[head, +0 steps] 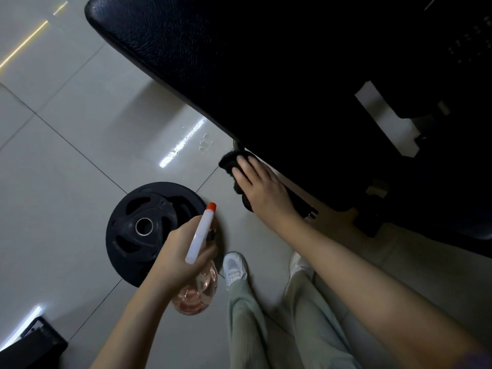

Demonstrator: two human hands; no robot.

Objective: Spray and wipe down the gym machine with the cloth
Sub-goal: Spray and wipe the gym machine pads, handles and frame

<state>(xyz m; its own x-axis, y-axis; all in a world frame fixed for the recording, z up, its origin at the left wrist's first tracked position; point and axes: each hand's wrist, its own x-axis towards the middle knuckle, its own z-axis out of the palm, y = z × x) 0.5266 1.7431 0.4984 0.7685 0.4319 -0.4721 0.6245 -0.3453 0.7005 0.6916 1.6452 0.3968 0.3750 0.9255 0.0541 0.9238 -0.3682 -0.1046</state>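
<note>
Cloth point(231, 161) under right hand point(262, 189), bottle point(198, 292) in left hand point(178, 253).

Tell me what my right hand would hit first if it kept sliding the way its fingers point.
The right hand presses the black cloth ahead of it; straight on, that would probably reach the small post under the black pad first, though depth is unclear.

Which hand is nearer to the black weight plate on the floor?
Left. The left hand, gripping the spray bottle, is over the weight plate's right edge; the right hand is farther right, pressing the cloth to the machine.
</note>
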